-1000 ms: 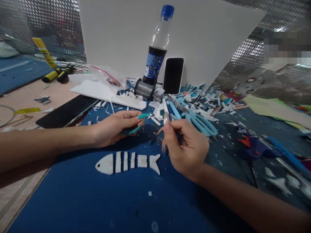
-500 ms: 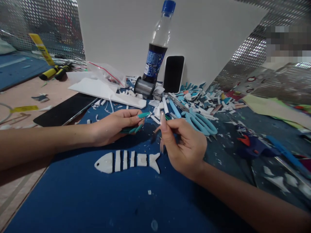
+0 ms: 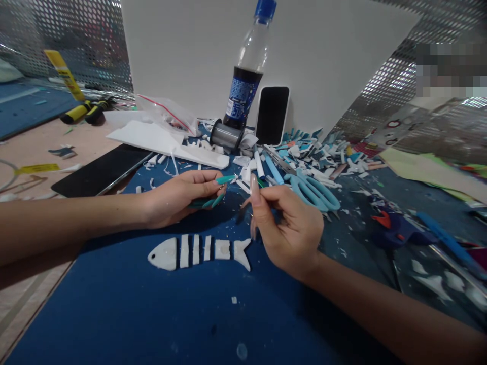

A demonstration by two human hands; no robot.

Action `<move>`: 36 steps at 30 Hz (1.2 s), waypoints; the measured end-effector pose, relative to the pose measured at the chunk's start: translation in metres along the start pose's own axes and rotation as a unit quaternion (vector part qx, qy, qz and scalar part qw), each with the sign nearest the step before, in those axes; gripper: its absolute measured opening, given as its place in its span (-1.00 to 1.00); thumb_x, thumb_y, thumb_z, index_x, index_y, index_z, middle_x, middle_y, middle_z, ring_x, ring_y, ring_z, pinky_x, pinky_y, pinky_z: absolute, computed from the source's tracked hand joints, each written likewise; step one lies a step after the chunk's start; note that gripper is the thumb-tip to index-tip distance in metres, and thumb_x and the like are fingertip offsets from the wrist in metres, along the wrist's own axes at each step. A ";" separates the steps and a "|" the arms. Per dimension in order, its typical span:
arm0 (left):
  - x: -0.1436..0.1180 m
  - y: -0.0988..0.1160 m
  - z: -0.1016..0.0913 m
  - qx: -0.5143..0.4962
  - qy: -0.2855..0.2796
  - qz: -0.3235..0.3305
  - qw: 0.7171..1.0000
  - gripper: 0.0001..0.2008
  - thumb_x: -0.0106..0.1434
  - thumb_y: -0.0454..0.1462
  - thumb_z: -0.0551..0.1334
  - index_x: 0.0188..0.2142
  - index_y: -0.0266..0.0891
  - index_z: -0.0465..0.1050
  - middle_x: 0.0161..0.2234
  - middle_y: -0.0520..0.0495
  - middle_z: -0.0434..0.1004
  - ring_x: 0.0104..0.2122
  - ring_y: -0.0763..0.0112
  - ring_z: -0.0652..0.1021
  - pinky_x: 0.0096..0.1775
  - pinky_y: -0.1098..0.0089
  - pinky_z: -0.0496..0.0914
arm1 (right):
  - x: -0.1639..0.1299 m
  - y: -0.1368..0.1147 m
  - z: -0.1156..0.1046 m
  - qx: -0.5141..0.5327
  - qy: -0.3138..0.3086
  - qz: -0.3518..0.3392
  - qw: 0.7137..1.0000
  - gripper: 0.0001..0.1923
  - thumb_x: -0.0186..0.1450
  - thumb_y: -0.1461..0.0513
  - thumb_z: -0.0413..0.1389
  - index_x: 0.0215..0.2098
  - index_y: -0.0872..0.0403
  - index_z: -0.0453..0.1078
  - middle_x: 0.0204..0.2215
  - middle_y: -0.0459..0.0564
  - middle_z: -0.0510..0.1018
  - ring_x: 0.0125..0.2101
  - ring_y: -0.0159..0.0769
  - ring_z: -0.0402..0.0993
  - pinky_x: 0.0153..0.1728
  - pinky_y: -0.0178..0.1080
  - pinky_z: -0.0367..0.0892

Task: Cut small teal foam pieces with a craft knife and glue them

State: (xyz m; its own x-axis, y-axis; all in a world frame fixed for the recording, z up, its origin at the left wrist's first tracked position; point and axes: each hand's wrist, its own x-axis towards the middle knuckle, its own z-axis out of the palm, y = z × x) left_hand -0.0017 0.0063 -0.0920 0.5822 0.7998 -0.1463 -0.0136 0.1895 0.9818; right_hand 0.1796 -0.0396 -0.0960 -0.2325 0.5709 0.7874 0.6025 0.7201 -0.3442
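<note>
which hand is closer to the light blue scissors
Right. The right hand sits just beside the light blue scissors, its knuckles almost at the handles. The left hand is farther off, across the blue mat on the other side.

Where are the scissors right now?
In the head view, the scissors lie on the blue mat just beyond the right hand, in front of the scrap pile and right of the bottle.
</note>
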 end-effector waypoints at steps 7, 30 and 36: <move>-0.004 0.002 0.003 -0.069 0.018 -0.042 0.997 -0.85 0.21 -0.27 0.17 -0.45 -0.30 0.31 -0.50 0.05 0.26 -0.52 0.63 0.29 -0.46 0.63 0.21 | -0.001 -0.003 0.000 0.007 0.003 0.011 1.000 -0.83 0.29 0.35 0.04 -0.46 0.05 0.26 -0.69 -0.23 0.33 -0.73 -0.56 0.21 -0.66 -0.40 0.16; -0.003 0.003 0.004 -0.084 0.022 -0.050 0.995 -0.87 0.19 -0.27 0.21 -0.45 -0.29 0.36 -0.53 0.08 0.28 -0.55 0.64 0.29 -0.48 0.64 0.23 | 0.000 -0.001 0.000 0.003 -0.007 0.008 1.000 -0.83 0.29 0.35 0.05 -0.47 0.06 0.26 -0.70 -0.22 0.32 -0.73 -0.56 0.18 -0.68 -0.41 0.13; -0.002 0.002 0.003 -0.090 0.032 -0.057 0.994 -0.86 0.17 -0.25 0.22 -0.45 -0.28 0.36 -0.50 0.06 0.32 -0.51 0.62 0.34 -0.44 0.62 0.27 | 0.002 -0.002 0.000 0.025 -0.052 0.014 0.998 -0.79 0.29 0.37 0.01 -0.51 0.08 0.24 -0.72 -0.23 0.29 -0.74 -0.56 0.19 -0.67 -0.43 0.14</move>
State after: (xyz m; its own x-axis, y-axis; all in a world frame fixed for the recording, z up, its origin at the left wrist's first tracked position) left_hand -0.0004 0.0039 -0.0889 0.5356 0.8007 -0.2684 -0.0985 0.3749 0.9218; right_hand 0.1780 -0.0405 -0.0936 -0.2949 0.6270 0.7210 0.5721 0.7203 -0.3923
